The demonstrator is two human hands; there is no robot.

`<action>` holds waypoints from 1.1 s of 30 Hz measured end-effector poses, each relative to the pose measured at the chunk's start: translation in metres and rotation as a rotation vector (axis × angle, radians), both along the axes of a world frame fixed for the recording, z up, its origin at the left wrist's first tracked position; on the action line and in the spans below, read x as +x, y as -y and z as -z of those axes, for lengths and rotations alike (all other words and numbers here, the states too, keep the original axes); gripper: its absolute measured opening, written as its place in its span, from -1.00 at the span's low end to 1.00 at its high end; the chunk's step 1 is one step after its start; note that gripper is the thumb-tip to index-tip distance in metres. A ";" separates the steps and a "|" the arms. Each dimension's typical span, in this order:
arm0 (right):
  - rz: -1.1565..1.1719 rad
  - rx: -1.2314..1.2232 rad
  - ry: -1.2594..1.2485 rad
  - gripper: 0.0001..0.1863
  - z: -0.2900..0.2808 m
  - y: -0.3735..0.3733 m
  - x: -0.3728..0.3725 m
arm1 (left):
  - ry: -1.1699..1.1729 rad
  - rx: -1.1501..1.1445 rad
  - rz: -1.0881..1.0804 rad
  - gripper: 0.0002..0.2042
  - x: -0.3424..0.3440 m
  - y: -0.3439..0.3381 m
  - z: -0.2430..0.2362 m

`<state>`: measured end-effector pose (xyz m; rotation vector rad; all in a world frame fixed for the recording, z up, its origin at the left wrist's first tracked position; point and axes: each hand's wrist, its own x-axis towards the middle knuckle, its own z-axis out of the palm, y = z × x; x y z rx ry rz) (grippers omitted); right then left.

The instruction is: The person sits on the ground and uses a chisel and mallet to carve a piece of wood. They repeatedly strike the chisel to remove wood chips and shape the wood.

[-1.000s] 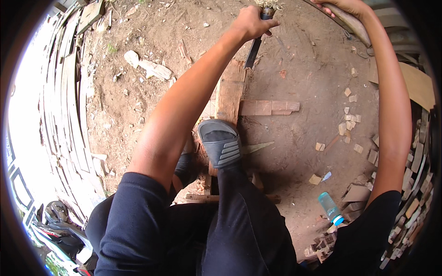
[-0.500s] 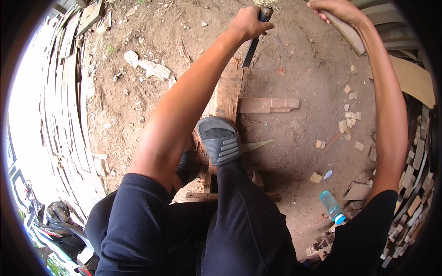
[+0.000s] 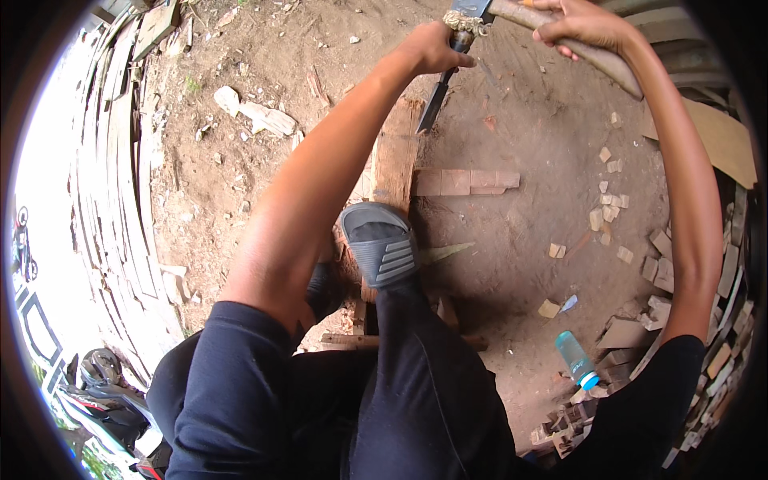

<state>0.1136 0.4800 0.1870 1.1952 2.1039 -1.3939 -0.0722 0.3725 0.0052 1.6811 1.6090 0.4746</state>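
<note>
My left hand (image 3: pixel 433 50) grips a chisel-like tool (image 3: pixel 434 104) with a dark blade and a frayed, wrapped top (image 3: pixel 464 23). Its blade end is over a rough wooden board (image 3: pixel 395 152); whether it touches is hard to tell. My right hand (image 3: pixel 586 30) is closed round a long wooden handle (image 3: pixel 610 69), whose dark metal head (image 3: pixel 477 7) is at the top of the chisel. My foot in a grey sandal (image 3: pixel 379 246) presses on the board. A flat reddish wooden piece (image 3: pixel 458 182) lies crosswise beside the board.
A blue bottle (image 3: pixel 576 358) lies at lower right among offcuts. Small wood blocks (image 3: pixel 596 218) are scattered on the dirt ground. Stacked wood (image 3: pixel 720 360) lines the right, long planks (image 3: pixel 120 200) the left. A motorbike (image 3: pixel 100 392) is at lower left.
My right hand has moved left with the wooden handle, bringing its metal head into view over the chisel's top. My left hand and the chisel have shifted slightly downward.
</note>
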 end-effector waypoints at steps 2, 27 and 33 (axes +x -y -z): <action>0.048 0.002 -0.004 -0.33 0.000 0.001 0.002 | 0.062 -0.053 -0.193 -0.56 0.001 0.009 0.013; 0.097 -0.017 -0.044 -0.28 -0.004 0.042 0.014 | -0.131 0.061 -0.014 -0.55 0.016 0.019 -0.015; 0.327 0.062 -0.203 -0.31 0.007 0.030 0.031 | -0.099 0.042 -0.032 -0.56 0.014 0.015 -0.013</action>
